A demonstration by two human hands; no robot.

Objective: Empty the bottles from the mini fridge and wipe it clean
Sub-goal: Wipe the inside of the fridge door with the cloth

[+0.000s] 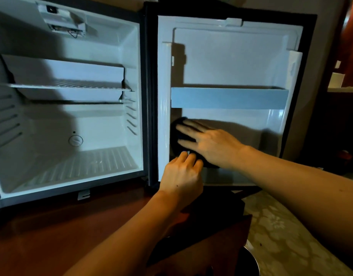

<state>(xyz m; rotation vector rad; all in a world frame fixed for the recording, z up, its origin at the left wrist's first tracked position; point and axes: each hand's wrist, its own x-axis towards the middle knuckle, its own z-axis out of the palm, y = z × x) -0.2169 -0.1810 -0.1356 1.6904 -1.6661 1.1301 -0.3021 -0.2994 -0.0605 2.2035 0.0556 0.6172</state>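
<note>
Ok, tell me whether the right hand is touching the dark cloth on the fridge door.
Touching. The head view shows the right hand laid flat on the dark cloth, its fingers spread across it with no gap.

The mini fridge (72, 116) stands open, its white interior bare of bottles, with a wire shelf (70, 86) across the upper part and a ribbed floor below. Its door (231, 62) is swung wide to the right, inner side facing the camera, with a pale blue rail (229, 98) across the middle. The right hand (209, 144), fingers spread and blurred, presses flat on a dark cloth (176, 136) against the lower left of the door's inner panel. The left hand (181, 176) curls its fingers over the door's bottom ledge, just beside the cloth. A reddish-brown wooden surface (52, 236) lies in front of the fridge.
</note>
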